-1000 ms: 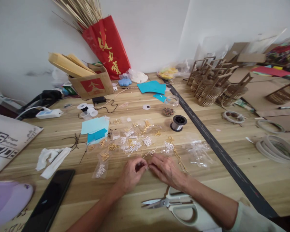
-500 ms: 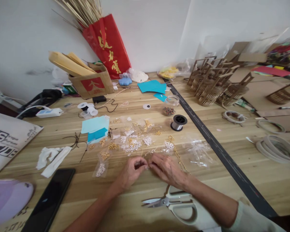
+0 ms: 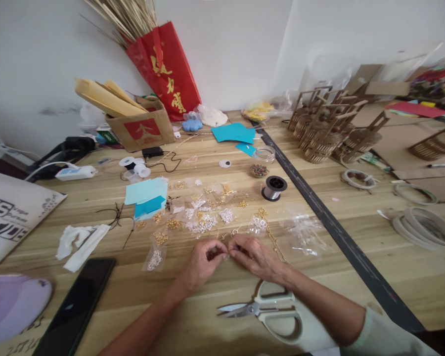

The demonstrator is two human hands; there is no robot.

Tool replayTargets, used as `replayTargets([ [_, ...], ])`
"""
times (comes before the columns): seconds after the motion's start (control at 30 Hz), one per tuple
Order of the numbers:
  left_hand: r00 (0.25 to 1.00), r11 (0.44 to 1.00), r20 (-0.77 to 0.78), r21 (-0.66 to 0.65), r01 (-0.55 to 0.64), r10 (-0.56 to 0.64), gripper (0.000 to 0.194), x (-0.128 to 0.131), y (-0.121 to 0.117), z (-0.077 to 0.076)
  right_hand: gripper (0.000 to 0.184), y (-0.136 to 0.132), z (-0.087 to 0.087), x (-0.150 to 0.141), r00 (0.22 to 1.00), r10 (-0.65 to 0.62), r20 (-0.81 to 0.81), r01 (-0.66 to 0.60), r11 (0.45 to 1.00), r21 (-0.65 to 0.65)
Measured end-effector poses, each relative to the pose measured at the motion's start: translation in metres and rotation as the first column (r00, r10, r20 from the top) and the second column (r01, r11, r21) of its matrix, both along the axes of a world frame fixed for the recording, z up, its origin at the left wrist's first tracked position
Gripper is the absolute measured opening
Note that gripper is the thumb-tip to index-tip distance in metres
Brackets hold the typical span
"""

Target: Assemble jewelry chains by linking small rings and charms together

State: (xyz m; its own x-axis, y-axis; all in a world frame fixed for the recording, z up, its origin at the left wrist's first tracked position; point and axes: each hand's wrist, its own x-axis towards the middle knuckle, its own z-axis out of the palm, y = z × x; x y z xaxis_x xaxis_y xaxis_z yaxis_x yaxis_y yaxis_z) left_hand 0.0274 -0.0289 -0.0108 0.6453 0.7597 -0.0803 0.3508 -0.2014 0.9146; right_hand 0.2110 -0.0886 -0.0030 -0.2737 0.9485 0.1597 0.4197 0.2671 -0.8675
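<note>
My left hand (image 3: 206, 258) and my right hand (image 3: 252, 254) meet low over the wooden table, thumbs and forefingers pinched almost tip to tip. Whatever sits between the fingertips is too small to make out. Just beyond them lie small bags of silver and gold beads (image 3: 204, 222). A gold chain (image 3: 270, 232) trails beside my right hand, partly hidden near the wrist. Scissors (image 3: 261, 310) with pale handles rest under my right forearm, blades slightly apart. Left of my left hand lies a little bag of silver beads (image 3: 155, 260).
A spool of wire (image 3: 275, 188) and a jar of mixed beads (image 3: 259, 169) stand farther back. Clear plastic bags (image 3: 306, 230) lie to the right. A black phone (image 3: 76, 306) and white cloth strips (image 3: 82, 243) lie left. Woven baskets (image 3: 324, 128) cluster at the back right.
My hands have shifted very slightly, the right fingertips lifting a little. Everything else on the table stays where it was.
</note>
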Motion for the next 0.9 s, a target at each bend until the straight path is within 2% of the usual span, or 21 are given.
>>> replayTargets([
  [0.27,0.997,0.981,0.004,0.178,-0.078,0.079,0.004,-0.001,-0.004,-0.011,0.01,0.001,-0.001,0.0,0.998,0.012,-0.066,-0.02,0.993,-0.115],
  [0.5,0.999,0.927,0.051,0.374,-0.011,-0.009,0.01,-0.001,-0.005,-0.008,0.012,0.001,0.001,0.001,0.996,-0.018,-0.092,0.003,0.987,-0.161],
  [0.63,0.999,0.916,0.035,0.402,0.005,-0.021,0.011,-0.001,-0.004,-0.005,0.011,0.001,0.0,0.001,0.995,-0.037,-0.091,0.021,0.985,-0.169],
  [0.9,1.0,0.925,0.026,0.379,-0.024,0.016,0.007,0.001,-0.005,-0.007,0.011,0.001,0.0,0.0,0.993,-0.024,-0.111,0.006,0.987,-0.16],
])
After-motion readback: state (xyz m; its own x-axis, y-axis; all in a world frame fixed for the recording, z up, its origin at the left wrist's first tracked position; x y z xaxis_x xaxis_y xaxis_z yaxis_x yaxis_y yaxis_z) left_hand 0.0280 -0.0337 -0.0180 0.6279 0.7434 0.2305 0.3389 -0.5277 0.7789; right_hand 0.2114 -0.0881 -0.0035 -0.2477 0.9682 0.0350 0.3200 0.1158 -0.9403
